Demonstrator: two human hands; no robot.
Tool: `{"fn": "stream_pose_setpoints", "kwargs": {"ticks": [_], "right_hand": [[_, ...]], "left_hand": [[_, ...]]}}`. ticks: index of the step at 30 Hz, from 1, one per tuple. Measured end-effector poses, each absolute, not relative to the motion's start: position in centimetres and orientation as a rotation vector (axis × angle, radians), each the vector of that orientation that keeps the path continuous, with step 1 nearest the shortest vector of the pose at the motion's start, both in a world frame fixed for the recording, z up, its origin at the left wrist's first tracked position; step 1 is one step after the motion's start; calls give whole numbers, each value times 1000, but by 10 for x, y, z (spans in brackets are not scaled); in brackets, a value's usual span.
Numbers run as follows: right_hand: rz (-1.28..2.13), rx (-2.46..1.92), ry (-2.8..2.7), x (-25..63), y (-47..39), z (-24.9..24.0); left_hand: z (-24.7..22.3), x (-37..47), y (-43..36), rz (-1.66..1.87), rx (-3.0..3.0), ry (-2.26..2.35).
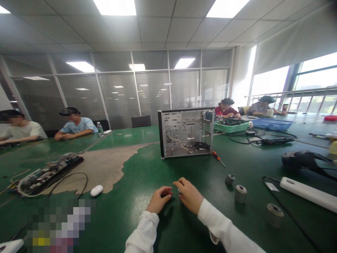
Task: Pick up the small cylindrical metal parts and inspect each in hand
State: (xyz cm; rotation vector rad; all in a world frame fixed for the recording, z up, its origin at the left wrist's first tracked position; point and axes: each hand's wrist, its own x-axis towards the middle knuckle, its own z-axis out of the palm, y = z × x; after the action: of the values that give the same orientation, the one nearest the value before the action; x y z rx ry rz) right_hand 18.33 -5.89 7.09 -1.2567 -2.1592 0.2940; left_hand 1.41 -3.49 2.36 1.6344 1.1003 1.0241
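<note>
White-sleeved, your left hand (159,200) curls half-open over the green table (143,168); whether your right hand (191,196) grips anything cannot be told. Beyond both stands a black-fronted silver metal computer case (186,135), seemingly part-stripped: side open, pale cables (178,142) still inside. An orange-handled screwdriver (218,158) lies beside it, untouched.

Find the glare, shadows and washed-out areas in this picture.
Head view: daylight washes out much of the window; head view: glare whitens the table beside the left hand; head view: soft shadow darkens it between the white sleeves.
</note>
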Motion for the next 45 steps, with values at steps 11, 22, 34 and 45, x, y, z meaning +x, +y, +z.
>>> {"fn": "stream_pose_setpoints", "kwargs": {"ticks": [11, 22, 34, 45], "right_hand": [[1043, -1054, -1209, 163, -4, -8], [1076, -1029, -1247, 160, -9, 1], [1196, -897, -1318, 160, -14, 4], [1392, -778, -1226, 157, -16, 8]], "left_hand": [[21, 18, -40, 1279, 1890, 1203], [20, 24, -35, 1294, 1881, 1311], [18, 19, -28, 1456, 1097, 994], [18, 20, -32, 1326, 642, 737]]}}
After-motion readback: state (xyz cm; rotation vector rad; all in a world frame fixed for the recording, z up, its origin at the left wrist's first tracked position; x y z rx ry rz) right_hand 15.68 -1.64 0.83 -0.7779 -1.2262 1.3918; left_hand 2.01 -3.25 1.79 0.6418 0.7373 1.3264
